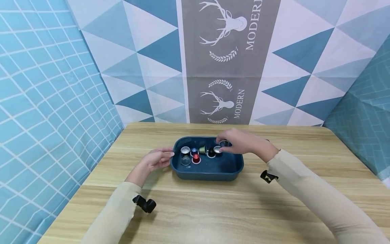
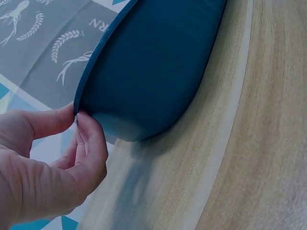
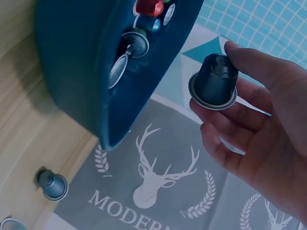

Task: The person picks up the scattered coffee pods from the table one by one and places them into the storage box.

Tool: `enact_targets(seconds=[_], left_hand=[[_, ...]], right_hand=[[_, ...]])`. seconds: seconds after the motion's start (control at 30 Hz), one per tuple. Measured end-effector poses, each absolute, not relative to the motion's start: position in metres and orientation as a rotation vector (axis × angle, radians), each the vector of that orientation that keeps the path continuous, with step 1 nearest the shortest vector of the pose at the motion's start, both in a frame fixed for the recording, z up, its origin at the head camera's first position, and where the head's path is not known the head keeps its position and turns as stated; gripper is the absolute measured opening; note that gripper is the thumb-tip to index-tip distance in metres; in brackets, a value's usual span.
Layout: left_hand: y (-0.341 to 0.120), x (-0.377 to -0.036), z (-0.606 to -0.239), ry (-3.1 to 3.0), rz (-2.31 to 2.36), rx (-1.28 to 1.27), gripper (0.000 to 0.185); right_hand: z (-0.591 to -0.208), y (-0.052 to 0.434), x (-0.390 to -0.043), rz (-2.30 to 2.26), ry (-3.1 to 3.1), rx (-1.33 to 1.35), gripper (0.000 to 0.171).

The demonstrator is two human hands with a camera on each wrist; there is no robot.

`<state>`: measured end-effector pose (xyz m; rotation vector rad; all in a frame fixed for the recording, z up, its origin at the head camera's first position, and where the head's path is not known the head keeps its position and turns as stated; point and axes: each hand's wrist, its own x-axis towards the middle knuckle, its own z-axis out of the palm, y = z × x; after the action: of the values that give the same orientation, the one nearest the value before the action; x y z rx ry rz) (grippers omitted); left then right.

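In the head view a dark blue plastic bin (image 1: 199, 176) stands on the wooden table. My left hand (image 1: 156, 159) is at its left end; in the left wrist view the thumb and bent fingers pinch the bin's rim (image 2: 82, 86). Over the bin's right end is my right hand (image 1: 239, 140). The right wrist view shows that hand (image 3: 273, 110) gripping a dark coffee capsule (image 3: 216, 84) between thumb and fingers, above the rim. Several capsules lie inside the bin, among them a red one (image 1: 196, 158), a blue one (image 1: 194, 151) and a green one (image 1: 202, 149).
Outside the bin, another dark capsule (image 3: 53, 186) lies on the table, with part of a further round piece (image 3: 12, 225) at the view's corner. A patterned cloth (image 1: 219, 67) hangs behind the table (image 1: 195, 210), and a blue checked cloth (image 1: 45, 101) on the left.
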<state>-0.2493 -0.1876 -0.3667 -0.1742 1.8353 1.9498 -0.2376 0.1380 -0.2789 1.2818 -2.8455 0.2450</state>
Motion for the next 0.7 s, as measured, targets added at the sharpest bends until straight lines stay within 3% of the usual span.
enact_targets(seconds=[0.7], left_hand=[[-0.189,-0.25,-0.368,1.803,1.982,-0.174,0.055]], right_hand=[[-0.279,0.098,-0.261,0.161,-2.878,1.42,0.023]])
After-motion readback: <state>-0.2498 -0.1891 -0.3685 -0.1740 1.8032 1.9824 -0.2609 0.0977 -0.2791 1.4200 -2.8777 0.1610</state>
